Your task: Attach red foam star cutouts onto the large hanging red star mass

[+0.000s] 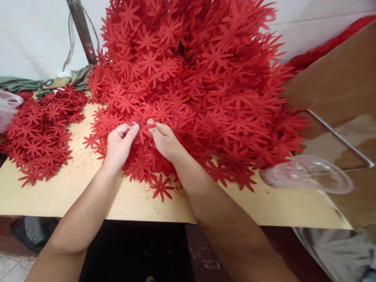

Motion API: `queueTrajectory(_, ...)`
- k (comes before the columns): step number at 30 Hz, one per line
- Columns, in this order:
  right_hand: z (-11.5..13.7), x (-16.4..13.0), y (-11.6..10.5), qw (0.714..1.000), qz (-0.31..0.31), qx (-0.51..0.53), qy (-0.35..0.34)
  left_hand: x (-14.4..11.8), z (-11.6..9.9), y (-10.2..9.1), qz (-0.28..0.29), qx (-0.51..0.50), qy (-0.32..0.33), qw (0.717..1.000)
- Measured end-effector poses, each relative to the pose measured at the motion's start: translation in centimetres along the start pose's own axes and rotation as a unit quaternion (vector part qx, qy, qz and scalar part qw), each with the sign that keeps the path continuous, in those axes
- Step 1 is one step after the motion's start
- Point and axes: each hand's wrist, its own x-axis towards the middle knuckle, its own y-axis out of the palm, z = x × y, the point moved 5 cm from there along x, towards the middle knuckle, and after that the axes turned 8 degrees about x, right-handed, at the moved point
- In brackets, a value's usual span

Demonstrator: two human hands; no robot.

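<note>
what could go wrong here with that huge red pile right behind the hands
1. Both hands, left hand and right hand, pinch one flower at the foot of the big pile; pulling there might bring flowers sliding down.
2. A loose flower lies near the board edge and could be brushed off by a forearm.
3. The clear lid sits beside the pile and may get buried.

A large heap of flower cut-outs (pixel 199 78) is seen in uniform bright red, and a smaller pile (pixel 41 129) is coloured the same red. The bench (pixel 73 188) is shown in pale tan, speckled with red crumbs. A clear plastic lid (pixel 308 174) is seen against a brown board (pixel 337 78).
</note>
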Motion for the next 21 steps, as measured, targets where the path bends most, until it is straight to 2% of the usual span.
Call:
queueTrajectory(3,0.2,-0.1,0.3,0.999,0.043,-0.007,-0.004,0.4,0.2,-0.8,-0.062,-0.011,-0.007,0.998)
queueTrajectory(5,0.3,-0.2,0.1,0.999,0.05,-0.018,0.001,0.7,0.2,-1.1,-0.079,-0.028,-0.012,0.996)
queueTrajectory(13,1.0,0.1,-1.8,0.996,-0.068,-0.059,-0.025,1.0,0.4,-1.7,-0.112,-0.093,-0.034,0.989)
queueTrajectory(18,1.0,0.1,-3.2,0.987,-0.147,-0.063,-0.026,1.1,0.6,-1.8,-0.095,-0.093,-0.042,0.99)
queueTrajectory(19,0.8,0.2,-3.6,0.985,-0.158,-0.066,-0.029,1.1,0.6,-1.7,-0.09,-0.095,-0.041,0.991)
queueTrajectory(21,0.5,0.6,-4.0,0.985,-0.139,-0.094,-0.048,1.0,0.7,-1.5,-0.08,-0.099,-0.042,0.991)
